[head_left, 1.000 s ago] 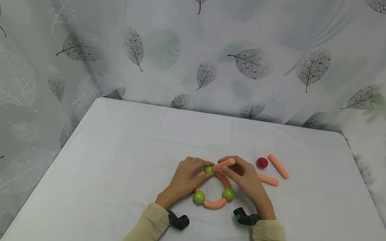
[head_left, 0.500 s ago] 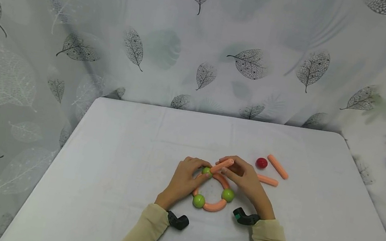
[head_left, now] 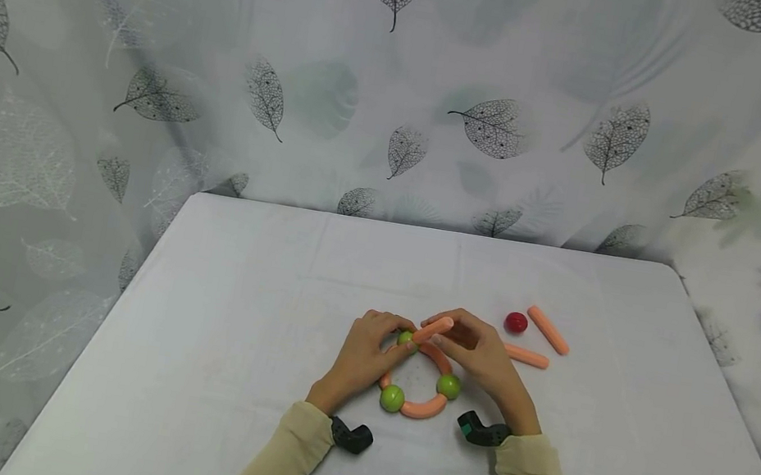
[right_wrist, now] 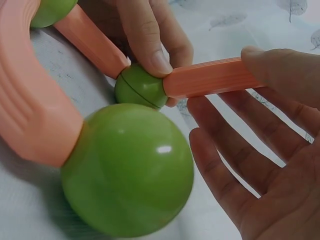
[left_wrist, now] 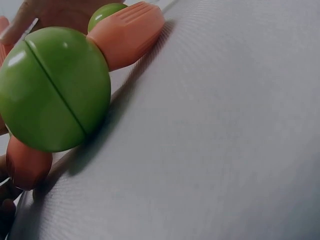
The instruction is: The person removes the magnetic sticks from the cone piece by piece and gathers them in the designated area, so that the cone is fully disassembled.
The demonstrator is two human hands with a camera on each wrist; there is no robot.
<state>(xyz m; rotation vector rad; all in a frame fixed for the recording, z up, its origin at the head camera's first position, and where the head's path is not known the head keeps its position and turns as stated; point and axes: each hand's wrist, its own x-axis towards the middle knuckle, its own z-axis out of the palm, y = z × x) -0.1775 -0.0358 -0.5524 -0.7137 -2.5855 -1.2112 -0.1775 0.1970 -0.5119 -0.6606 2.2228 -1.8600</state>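
Green balls and curved orange rods form a ring on the white table. At its far side, my left hand (head_left: 366, 347) grips a green ball (right_wrist: 141, 87), fingers behind and thumb in front. A straight orange rod (right_wrist: 210, 79) meets that ball with one end and slants up to the right. My right hand (head_left: 481, 357) pinches this rod between thumb and fingers; its other fingers spread below. Closer to me are the ring's left ball (head_left: 392, 398) and right ball (head_left: 449, 386), joined by a curved rod (head_left: 424, 406). How deep the straight rod sits in the ball cannot be told.
Behind the right hand lie a red ball (head_left: 516, 322) and a loose straight orange rod (head_left: 548, 330). Another orange rod (head_left: 528, 356) lies partly hidden by that hand. A leaf-print cloth (head_left: 372, 103) hangs behind the table (head_left: 256, 268).
The right hand and the straight rod have shifted slightly to the left and down. The ring has moved a little toward me. The left hand stays nearly still on its ball.
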